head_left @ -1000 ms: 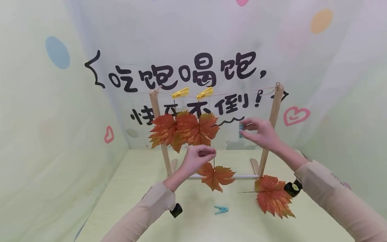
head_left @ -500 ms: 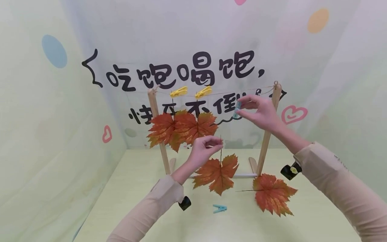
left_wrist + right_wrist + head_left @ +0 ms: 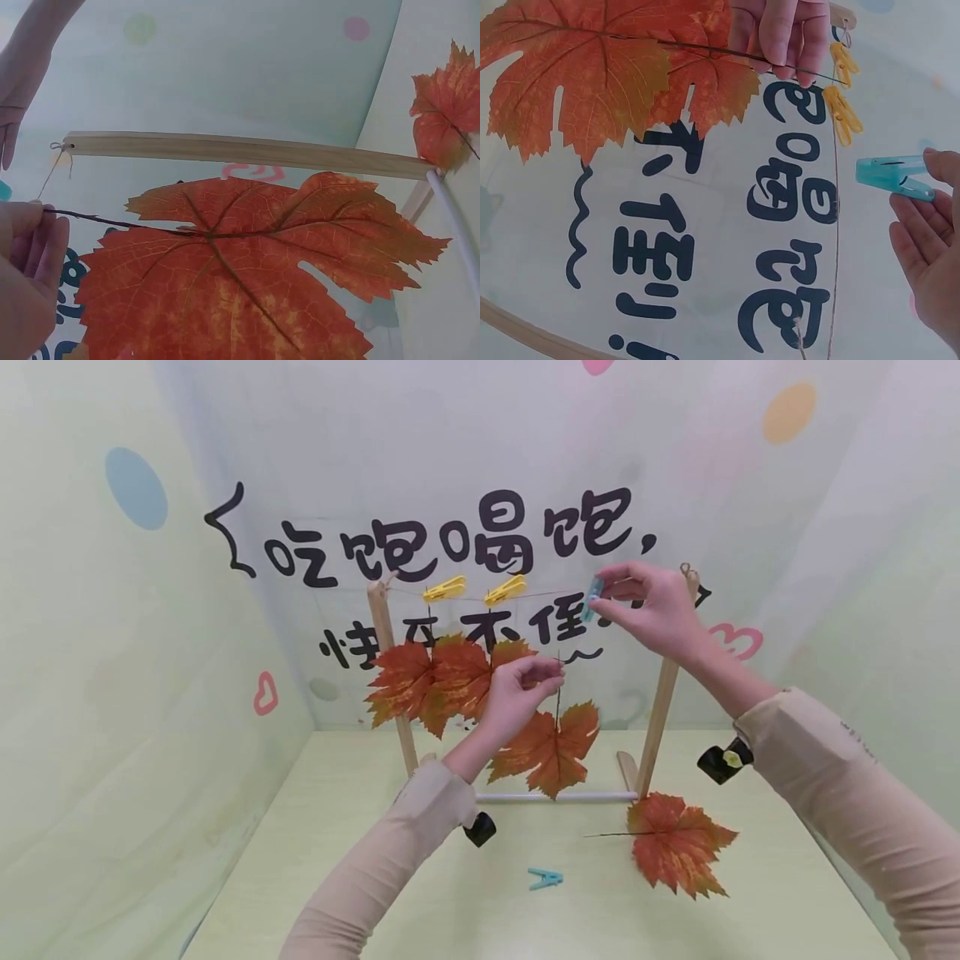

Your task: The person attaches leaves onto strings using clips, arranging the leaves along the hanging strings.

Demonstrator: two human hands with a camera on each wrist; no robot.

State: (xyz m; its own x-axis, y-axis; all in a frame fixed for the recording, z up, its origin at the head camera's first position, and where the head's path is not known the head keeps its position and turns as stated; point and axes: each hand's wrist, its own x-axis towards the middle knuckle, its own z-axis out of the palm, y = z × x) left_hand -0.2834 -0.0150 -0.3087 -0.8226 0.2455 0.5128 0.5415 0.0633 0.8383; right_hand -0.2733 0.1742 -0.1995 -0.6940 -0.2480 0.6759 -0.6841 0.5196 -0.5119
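Observation:
My left hand (image 3: 521,693) pinches the thin dark stem of an orange-red maple leaf (image 3: 557,750), which hangs below the fingers. In the left wrist view that leaf (image 3: 225,277) fills the middle. My right hand (image 3: 654,606) pinches a blue clothespin (image 3: 592,599) at the level of the string. The right wrist view has this clothespin (image 3: 892,174) between thumb and fingers, beside the string (image 3: 837,247). Two yellow clothespins (image 3: 446,589) on the string's left half hold two more leaves (image 3: 401,681) by their stems; my left hand partly hides one.
A wooden post (image 3: 660,718) stands on the right of the frame, another (image 3: 386,627) on the left, with a white rod (image 3: 592,797) low between them. On the table (image 3: 337,877) lie a blue clothespin (image 3: 545,878) and another leaf (image 3: 678,843).
My left hand has risen and moved slightly right with its leaf. My right hand has lifted the blue clothespin from below up to the string.

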